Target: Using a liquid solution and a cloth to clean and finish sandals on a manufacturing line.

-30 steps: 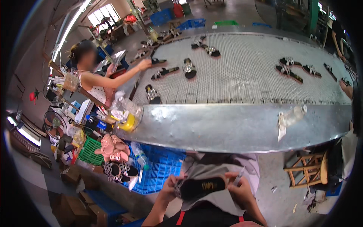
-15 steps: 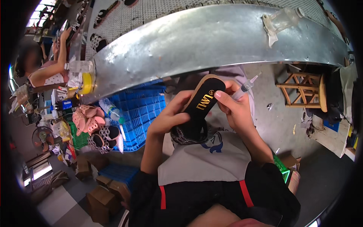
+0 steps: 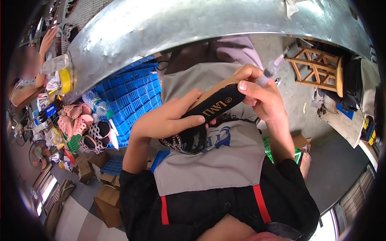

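A black sandal (image 3: 214, 105) with a tan sole edge, gold lettering on its insole and a patterned upper is held above my lap, tilted with its heel end to the right. My left hand (image 3: 171, 114) is closed around its middle, the thumb lying over the insole. At the heel end my right hand (image 3: 259, 94) presses its thumb on the rim. That same hand also grips a clear syringe (image 3: 269, 74) with a pinkish tip, which points up and away to the right. The fingers under the sole are partly hidden.
A metal bench edge (image 3: 169, 28) curves across the far side. At left are blue crates (image 3: 138, 96), pink sandals (image 3: 74, 120), silver-strapped sandals (image 3: 95, 138) and a plastic bottle (image 3: 96, 105). A wooden stool (image 3: 317, 68) lies at right. Another person's arm (image 3: 46, 46) shows far left.
The sandal has turned clockwise and lies flatter, its heel end now pointing right. Both hands have moved with it, and the syringe stays in my right hand. The view has shifted down.
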A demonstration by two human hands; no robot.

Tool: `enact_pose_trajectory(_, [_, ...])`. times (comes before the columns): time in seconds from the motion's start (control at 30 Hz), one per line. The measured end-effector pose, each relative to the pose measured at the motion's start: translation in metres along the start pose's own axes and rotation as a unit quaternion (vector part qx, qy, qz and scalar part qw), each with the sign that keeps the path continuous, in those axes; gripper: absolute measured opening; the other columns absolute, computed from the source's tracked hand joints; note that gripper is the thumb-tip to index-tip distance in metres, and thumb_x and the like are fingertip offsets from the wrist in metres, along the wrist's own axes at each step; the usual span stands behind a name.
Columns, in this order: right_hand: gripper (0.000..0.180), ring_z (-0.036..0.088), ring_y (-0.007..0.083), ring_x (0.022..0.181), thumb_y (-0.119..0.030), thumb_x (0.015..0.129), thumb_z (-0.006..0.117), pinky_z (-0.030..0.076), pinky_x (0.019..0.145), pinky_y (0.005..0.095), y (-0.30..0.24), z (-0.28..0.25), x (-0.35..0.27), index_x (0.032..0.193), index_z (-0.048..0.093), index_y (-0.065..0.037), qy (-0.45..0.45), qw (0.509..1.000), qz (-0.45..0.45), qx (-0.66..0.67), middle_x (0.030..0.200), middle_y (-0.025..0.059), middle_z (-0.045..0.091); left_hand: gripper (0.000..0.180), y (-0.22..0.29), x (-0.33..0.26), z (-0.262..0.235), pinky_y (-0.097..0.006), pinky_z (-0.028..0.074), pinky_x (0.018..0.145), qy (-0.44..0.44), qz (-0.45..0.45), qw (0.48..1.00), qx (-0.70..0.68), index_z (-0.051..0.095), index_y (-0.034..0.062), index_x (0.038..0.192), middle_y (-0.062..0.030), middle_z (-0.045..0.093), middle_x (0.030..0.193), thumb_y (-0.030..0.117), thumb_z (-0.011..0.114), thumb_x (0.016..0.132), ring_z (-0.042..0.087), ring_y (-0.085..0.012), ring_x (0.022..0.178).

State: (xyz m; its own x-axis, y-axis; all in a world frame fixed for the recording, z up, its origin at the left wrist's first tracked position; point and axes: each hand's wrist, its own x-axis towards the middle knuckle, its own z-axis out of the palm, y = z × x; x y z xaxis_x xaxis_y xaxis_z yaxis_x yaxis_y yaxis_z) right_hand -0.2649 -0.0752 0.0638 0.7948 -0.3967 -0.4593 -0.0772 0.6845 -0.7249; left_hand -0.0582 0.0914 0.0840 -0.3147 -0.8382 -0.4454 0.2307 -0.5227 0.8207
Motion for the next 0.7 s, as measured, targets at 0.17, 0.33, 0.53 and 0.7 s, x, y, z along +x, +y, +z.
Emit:
enact_pose_trajectory(0.17, [0.02, 0.038, 0.0016, 0.059, -0.02, 0.087, 0.078, 0.023, 0.051, 0.0208, -0.001, -0.01, -0.003, 0.087, 0.062, -0.007, -0.01, 0.998, 0.046, -0.042, 0.074, -0.0053, 0.053, 0.044, 0.006, 0.006, -0.004, -0.031, 0.051, 0.094, -0.06, -0.059, 0.994, 0.066, 0.038, -0.0047, 0.136, -0.0118, 0.069, 0.112, 0.014, 0.056, 0.101, 0.066, -0.0164, 0.104])
enact_pose_trajectory(0.33, [0.021, 0.039, 0.0011, 0.059, -0.022, 0.087, 0.077, 0.025, 0.051, 0.022, 0.006, -0.007, -0.011, 0.082, 0.061, -0.009, -0.024, 0.995, 0.065, -0.065, 0.07, -0.0069, 0.05, 0.045, 0.009, 0.008, -0.009, -0.031, 0.052, 0.088, -0.12, -0.063, 0.985, 0.111, 0.039, -0.004, 0.137, -0.0129, 0.069, 0.111, 0.016, 0.056, 0.101, 0.067, -0.0181, 0.1])
enact_pose_trajectory(0.53, [0.034, 0.035, 0.0007, 0.055, -0.04, 0.096, 0.067, 0.025, 0.05, 0.0219, 0.019, -0.012, -0.005, 0.082, 0.059, -0.01, -0.007, 0.984, 0.099, -0.147, 0.066, -0.0064, 0.048, 0.048, -0.009, 0.011, -0.007, -0.033, 0.053, 0.089, -0.119, -0.108, 0.987, 0.006, 0.038, -0.0054, 0.138, -0.0172, 0.067, 0.113, 0.014, 0.059, 0.099, 0.066, -0.0186, 0.099])
enact_pose_trajectory(0.7, [0.041, 0.034, 0.0038, 0.053, -0.045, 0.101, 0.052, 0.027, 0.048, 0.0227, 0.017, -0.025, -0.007, 0.101, 0.056, -0.004, 0.051, 0.997, 0.001, -0.057, 0.077, 0.0019, 0.052, 0.049, -0.026, -0.008, -0.007, -0.036, 0.053, 0.091, -0.057, -0.111, 0.977, -0.171, 0.036, -0.0049, 0.14, -0.0206, 0.066, 0.114, 0.01, 0.058, 0.098, 0.066, -0.0217, 0.1])
